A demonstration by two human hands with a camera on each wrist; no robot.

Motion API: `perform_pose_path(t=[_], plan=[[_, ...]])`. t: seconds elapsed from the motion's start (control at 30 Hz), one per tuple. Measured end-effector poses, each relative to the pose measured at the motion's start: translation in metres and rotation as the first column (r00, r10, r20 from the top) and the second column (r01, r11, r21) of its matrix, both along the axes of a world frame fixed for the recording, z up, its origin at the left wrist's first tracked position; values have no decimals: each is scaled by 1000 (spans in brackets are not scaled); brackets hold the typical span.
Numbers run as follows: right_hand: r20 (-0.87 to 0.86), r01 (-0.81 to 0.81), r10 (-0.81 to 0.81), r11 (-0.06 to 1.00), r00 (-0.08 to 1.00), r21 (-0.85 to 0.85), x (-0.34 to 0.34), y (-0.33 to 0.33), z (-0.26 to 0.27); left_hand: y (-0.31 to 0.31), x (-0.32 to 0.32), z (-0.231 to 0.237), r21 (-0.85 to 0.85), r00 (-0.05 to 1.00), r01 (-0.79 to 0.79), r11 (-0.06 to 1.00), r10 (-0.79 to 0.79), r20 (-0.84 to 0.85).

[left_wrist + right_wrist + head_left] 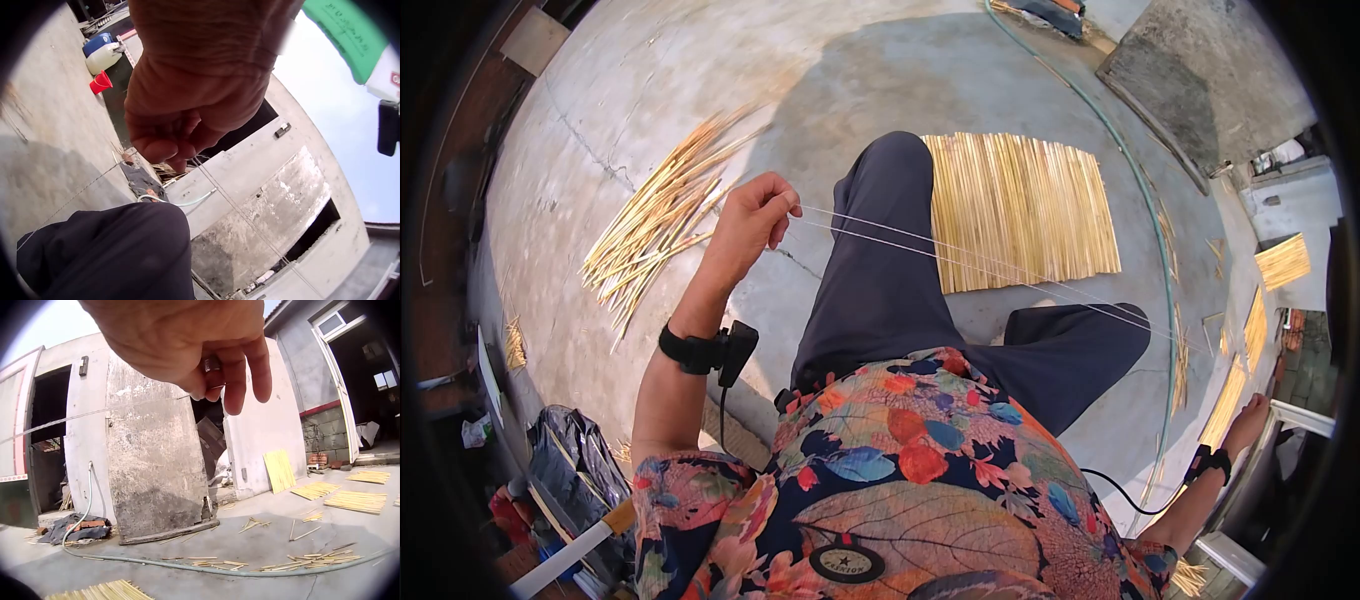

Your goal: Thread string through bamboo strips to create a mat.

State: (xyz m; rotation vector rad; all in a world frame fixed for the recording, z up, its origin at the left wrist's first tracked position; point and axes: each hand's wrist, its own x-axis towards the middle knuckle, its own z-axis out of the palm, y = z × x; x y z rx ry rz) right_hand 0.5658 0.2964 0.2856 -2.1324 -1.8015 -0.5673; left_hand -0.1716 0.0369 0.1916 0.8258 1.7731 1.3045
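Observation:
My left hand (755, 220) is raised beside the left knee and pinches a thin white string (870, 222) between thumb and fingers. From there the string runs taut in two strands across the legs to the right. Far out at the right side is my right hand (1248, 425), arm stretched away from the body. In the right wrist view the string (81, 415) ends at this hand's thumb and index finger (214, 378), which pinch it, while the other fingers hang lower. Beneath the strands, on the ground past the knees, lies a mat of straw-coloured stalks (1025, 210).
Loose stalks (670, 205) lie in a heap on the concrete at left. A green hose (1135, 165) curves along the right side. More stalk mats (356, 501) lie near the doorway, and a worn board (153, 462) leans on the wall. A red bucket (100, 82) stands farther off.

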Motion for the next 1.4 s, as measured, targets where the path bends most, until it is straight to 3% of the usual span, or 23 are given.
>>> perform_pose_path(t=[0.07, 0.17, 0.2, 0.3, 0.37, 0.57, 0.83, 0.93, 1.07, 1.13, 1.2, 1.23, 1.27, 1.3, 1.4], plan=[[167, -60, 57, 998, 984, 15, 18, -1, -5, 0, -3, -2, 13, 1000, 7, 1000, -7, -18], [67, 118, -116, 993, 991, -25, 6, -13, -12, -4, -8, -2, 53, 1000, -13, 999, 14, -20], [76, 42, -43, 999, 996, 16, 10, -17, -20, -5, -13, -2, 75, 999, 5, 997, -2, -40], [67, 29, -26, 998, 997, -47, -20, -24, -34, -8, -28, -8, 89, 998, -51, 995, 53, -26], [14, 124, -123, 984, 992, -126, -41, -28, -42, -9, -34, -4, 97, 997, -77, 992, 79, -17], [35, 213, -211, 952, 977, -219, -5, -42, -73, -9, -38, -7, 27, 993, -66, 997, 68, -95], [136, 373, -351, 903, 926, -211, 50, -61, -74, 5, -30, -14, -11, 1000, -20, 1000, 20, -21], [276, 379, -283, 827, 919, -415, 66, -55, -96, 19, -14, -6, 8, 1000, 26, 1000, -26, -1], [149, 258, -213, 853, 966, -453, 12, -28, -107, 32, 8, 0, 5, 998, 54, 999, -55, 21], [-84, -114, 91, 941, 992, -319, -2, 4, -118, 37, 14, 3, -5, 998, 60, 998, -60, 24], [-242, -411, 373, 902, 896, -131, -106, 10, -90, 40, 17, 4, 24, 996, 62, 998, -63, 60], [-423, -481, 392, 868, 817, -125, -176, 0, -66, 42, 19, 6, 23, 997, 53, 998, -55, 59], [-619, -615, 468, 788, 631, -31, -221, -2, -65, 43, 20, 9, 31, 996, 61, 998, -63, 57], [-581, -719, 575, 694, 576, -26, -281, -21, -50, 45, 21, 10, 39, 996, 69, 997, -71, 57], [-689, -982, 701, 165, 184, -94, -404, -75, -41, 49, 26, 10, 72, 992, 86, 994, -92, 90]])
